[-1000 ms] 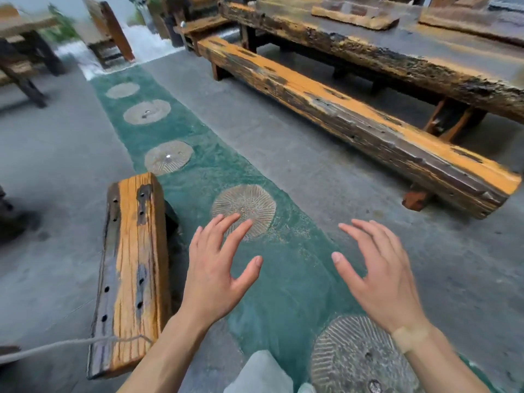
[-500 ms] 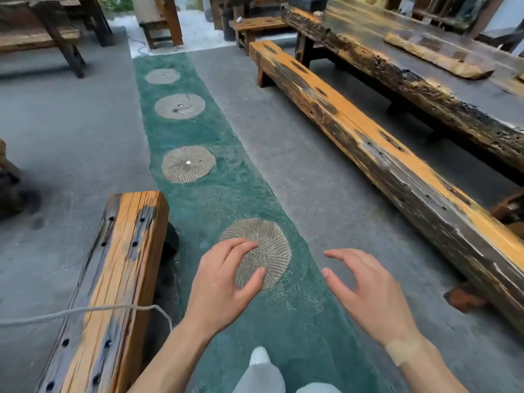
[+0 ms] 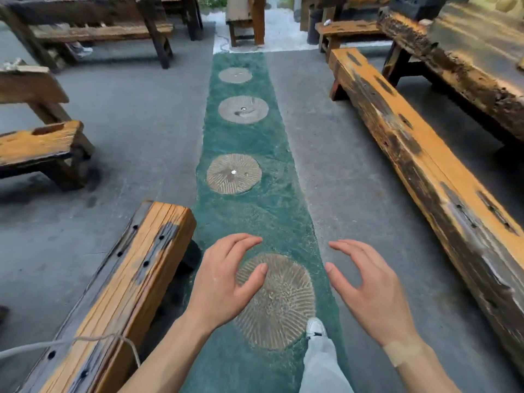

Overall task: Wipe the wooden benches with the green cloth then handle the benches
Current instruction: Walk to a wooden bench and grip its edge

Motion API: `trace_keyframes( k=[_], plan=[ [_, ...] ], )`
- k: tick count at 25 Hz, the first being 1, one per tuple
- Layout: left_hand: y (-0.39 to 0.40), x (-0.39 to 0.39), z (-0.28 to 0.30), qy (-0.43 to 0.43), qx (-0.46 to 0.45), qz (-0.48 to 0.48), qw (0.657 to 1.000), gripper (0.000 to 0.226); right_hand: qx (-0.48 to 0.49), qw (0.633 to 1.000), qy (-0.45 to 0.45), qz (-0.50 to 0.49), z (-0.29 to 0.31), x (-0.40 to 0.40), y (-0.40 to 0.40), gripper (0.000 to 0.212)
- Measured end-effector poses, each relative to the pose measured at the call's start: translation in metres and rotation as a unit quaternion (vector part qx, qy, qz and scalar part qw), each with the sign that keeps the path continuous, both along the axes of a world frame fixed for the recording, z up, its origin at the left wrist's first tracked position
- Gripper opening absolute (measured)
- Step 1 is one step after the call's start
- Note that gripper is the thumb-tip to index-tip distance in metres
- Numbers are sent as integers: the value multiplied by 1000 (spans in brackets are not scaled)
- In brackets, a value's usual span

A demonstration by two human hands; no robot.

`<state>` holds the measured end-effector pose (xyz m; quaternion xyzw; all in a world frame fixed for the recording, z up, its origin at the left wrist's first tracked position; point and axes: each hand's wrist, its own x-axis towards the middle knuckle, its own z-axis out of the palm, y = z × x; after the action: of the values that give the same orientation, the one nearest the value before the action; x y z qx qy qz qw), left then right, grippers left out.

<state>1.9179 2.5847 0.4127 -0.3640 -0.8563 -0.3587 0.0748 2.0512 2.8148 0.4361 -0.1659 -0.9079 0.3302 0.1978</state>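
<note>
- The short wooden bench [image 3: 113, 293] lies low on the left, just beside the left hand [image 3: 224, 282] but not touching it.
- The long bench [image 3: 425, 165] runs along the right, apart from the right hand [image 3: 371, 290].
- Both hands hover with fingers loosely spread, each grip holding nothing.
- Below them, a round stone [image 3: 279, 302] is set in the green strip [image 3: 246, 137] of the floor.
- A white shoe [image 3: 316, 327] stands on the stone's edge.

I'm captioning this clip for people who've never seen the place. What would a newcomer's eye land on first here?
First, the green path running up the middle of the grey floor, set with round grooved stone discs. Then the two bare hands held out over it, left hand and right hand, both holding nothing. Weathered orange-topped wooden benches flank the path: a long bench on the right, a shorter bench near left with a rope across it.
</note>
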Motion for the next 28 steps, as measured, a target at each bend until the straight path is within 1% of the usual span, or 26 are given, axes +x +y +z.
trace_keyframes(
  k=[2, 5, 7, 9, 13, 16, 18, 21, 24, 28],
  plan=[
    [33, -25, -3, 5, 1, 56, 998, 42, -25, 999, -9, 40, -2, -47, 48, 37],
    [74, -57, 5, 28, 2, 122, 992, 45, -19, 995, -10, 101, 2, -122, 97, 37],
    [91, -79, 13, 30, 2, 178, 984, 47, -26, 987, -19, 160, 6, -179, 112, 35],
    [95, -97, 17, 34, 1, 241, 970, 48, -26, 973, -20, 226, 8, -233, 110, 36],
    [71, -127, 11, 28, 1, 383, 923, 48, -22, 932, -8, 361, 4, -328, 65, 38],
    [43, -146, 0, 37, 2, 466, 884, 48, -16, 890, 0, 456, -2, -384, 12, 40],
    [24, -161, -8, 18, 10, 513, 858, 47, -8, 863, -12, 505, -6, -410, -17, 43],
    [3, -189, -18, 13, 26, 548, 836, 49, -6, 840, -22, 542, -6, -456, -41, 48],
    [-17, -223, -17, 16, 33, 566, 824, 52, -2, 829, -19, 559, -6, -508, -65, 47],
    [-38, -254, -28, 5, 30, 602, 798, 53, -6, 803, -35, 595, -18, -556, -106, 47]
  ],
)
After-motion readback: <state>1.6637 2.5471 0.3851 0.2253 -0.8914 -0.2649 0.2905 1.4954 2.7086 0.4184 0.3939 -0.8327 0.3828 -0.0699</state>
